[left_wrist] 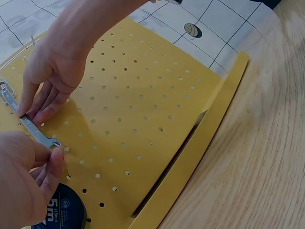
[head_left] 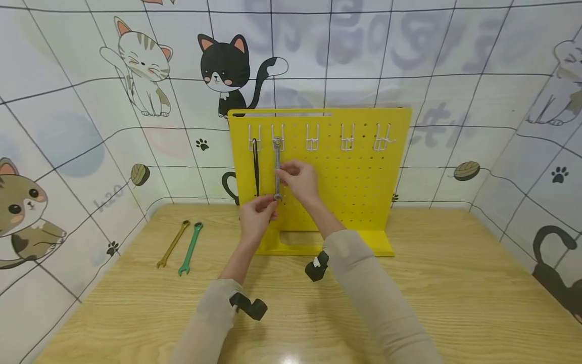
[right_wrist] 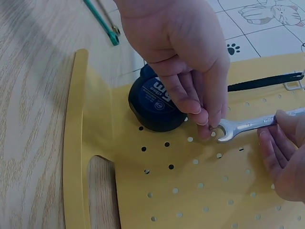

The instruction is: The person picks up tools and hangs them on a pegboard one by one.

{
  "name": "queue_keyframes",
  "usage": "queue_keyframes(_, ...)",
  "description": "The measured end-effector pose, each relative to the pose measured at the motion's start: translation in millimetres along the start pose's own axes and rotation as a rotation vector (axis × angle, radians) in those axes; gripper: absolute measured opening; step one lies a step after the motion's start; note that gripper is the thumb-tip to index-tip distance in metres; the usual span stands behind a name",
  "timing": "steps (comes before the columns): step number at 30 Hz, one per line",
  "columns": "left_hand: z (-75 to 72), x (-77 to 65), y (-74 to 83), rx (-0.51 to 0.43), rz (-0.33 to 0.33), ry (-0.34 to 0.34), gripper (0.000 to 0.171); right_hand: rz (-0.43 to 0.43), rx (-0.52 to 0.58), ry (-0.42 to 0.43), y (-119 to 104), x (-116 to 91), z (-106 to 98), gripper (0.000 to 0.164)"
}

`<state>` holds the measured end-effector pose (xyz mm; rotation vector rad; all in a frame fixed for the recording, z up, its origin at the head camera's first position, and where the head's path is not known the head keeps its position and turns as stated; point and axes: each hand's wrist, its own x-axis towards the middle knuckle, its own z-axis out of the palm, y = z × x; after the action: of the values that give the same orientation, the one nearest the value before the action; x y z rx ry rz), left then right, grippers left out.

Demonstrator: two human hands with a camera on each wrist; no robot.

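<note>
A silver combination wrench hangs upright with its ring end on the second white hook of a yellow pegboard. My right hand pinches the wrench's shaft between thumb and fingers. Lower down, my left hand pinches the open end with its fingertips, as the right wrist view also shows. Left of the wrench, a black strap loops over the first hook. A dark round tape measure hangs from it, behind my left hand in the head view.
On the wooden table, a gold wrench and a green wrench lie to the left. Three more white hooks line the board's upper right, among them the middle hook. A cat-patterned tiled backdrop stands behind.
</note>
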<state>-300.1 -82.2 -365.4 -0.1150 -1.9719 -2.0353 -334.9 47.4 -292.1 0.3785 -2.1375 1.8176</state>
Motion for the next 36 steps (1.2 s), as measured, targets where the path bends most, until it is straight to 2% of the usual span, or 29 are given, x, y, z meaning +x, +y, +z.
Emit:
queue_keyframes(11,-4.7,-4.4,8.6,0.009,-0.053,-0.108,0.036,-0.034,-0.037,0.032,3,-3,1,0.019)
queue_keyframes(16,-7.9,-7.5,10.5,0.045,-0.060,-0.125,0.041,-0.036,-0.047,0.015,4,-5,-1,0.021)
queue_keyframes(25,-14.6,-12.0,10.8,0.116,-0.056,-0.155,0.039,-0.009,0.000,-0.032,6,-11,-12,0.025)
queue_keyframes(30,-18.7,-13.7,10.1,0.167,-0.038,-0.210,0.035,-0.003,0.046,-0.063,6,-18,-22,0.030)
queue_keyframes(36,-23.9,-18.2,11.1,0.223,-0.022,-0.284,0.035,-0.003,0.043,-0.100,9,-26,-31,0.035)
